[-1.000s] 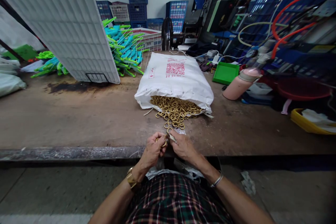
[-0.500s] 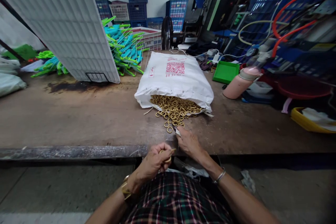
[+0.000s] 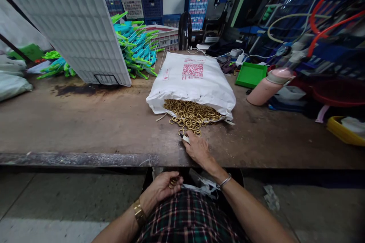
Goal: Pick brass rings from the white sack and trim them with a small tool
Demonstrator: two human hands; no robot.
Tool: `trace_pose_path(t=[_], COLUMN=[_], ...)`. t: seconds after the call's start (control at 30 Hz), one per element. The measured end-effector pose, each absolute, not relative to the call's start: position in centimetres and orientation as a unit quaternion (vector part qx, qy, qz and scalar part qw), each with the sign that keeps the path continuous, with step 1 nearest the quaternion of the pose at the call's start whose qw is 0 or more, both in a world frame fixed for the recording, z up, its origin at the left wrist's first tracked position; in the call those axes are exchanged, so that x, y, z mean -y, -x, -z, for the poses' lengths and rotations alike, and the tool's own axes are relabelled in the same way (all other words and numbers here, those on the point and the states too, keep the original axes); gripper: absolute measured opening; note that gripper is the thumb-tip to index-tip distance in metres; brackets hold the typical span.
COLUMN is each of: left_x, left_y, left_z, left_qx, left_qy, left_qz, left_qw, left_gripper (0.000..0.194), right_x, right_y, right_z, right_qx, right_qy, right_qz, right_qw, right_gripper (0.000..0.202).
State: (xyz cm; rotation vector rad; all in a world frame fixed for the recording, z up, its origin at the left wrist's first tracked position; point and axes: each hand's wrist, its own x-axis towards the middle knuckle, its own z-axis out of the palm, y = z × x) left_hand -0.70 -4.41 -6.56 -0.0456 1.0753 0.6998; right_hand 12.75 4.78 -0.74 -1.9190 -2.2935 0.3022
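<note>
A white woven bag (image 3: 196, 79) with a red printed code lies on the bench, its mouth facing me. Gold-coloured rings (image 3: 191, 115) spill from that mouth onto the wood. My right hand (image 3: 199, 151) rests at the near edge of the spill, closed around a small object with a black tip and a white body (image 3: 185, 138); its exact kind is unclear. Below the bench edge, over my lap, my left hand (image 3: 164, 186) curls around several gold rings (image 3: 172, 182), palm partly upward.
A white ribbed panel (image 3: 85, 38) stands left on the wooden bench (image 3: 71, 129), with green and blue plastic pieces (image 3: 139, 49) behind it. On the right are a green tray (image 3: 251, 75), a pink bottle (image 3: 268, 89) and a yellow basin (image 3: 342, 131).
My left hand has dropped from the bench edge towards my lap, with rings in it. My right hand has shifted slightly left onto the nearest loose rings. The view has tilted a little.
</note>
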Motion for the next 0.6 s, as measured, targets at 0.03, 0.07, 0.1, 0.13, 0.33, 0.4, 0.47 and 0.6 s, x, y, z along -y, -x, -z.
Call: trace_pose_path(t=[0.03, 0.07, 0.1, 0.13, 0.33, 0.4, 0.47, 0.6], left_x=[4.3, 4.2, 4.2, 4.1, 4.2, 4.4, 4.8, 5.8], left_y=[0.4, 0.0, -0.3, -0.6, -1.3, -1.2, -1.0, -0.6], left_z=[6.9, 7.2, 7.5, 7.7, 8.3, 8.0, 7.1, 3.8], left_qx=[-0.502, -0.503, -0.502, -0.502, -0.516, -0.527, -0.535, -0.528], left_qy=[0.026, 0.029, 0.030, 0.030, 0.008, -0.017, -0.061, -0.298], left_qz=[-0.342, -0.355, -0.364, -0.371, -0.382, -0.377, -0.370, -0.312], left_qw=[0.794, 0.788, 0.784, 0.781, 0.766, 0.762, 0.757, 0.731], left_gripper=[0.006, 0.008, 0.010, 0.011, 0.013, 0.015, 0.016, 0.018], right_x=[-4.8, -4.8, -4.8, -4.8, -4.7, -4.7, -4.5, -3.6], right_y=[-12.7, -12.7, -12.7, -12.7, -13.1, -13.5, -13.9, -14.5], right_z=[0.7, 0.6, 0.5, 0.4, 0.8, 1.2, 1.5, 1.8], right_qx=[0.759, 0.757, 0.755, 0.752, 0.745, 0.744, 0.740, 0.699], right_qy=[0.640, 0.641, 0.643, 0.645, 0.649, 0.642, 0.632, 0.585], right_qz=[-0.103, -0.107, -0.111, -0.115, -0.126, -0.139, -0.166, -0.290], right_qw=[0.068, 0.070, 0.072, 0.074, 0.095, 0.118, 0.159, 0.291], right_gripper=[0.020, 0.020, 0.020, 0.021, 0.021, 0.019, 0.017, 0.010])
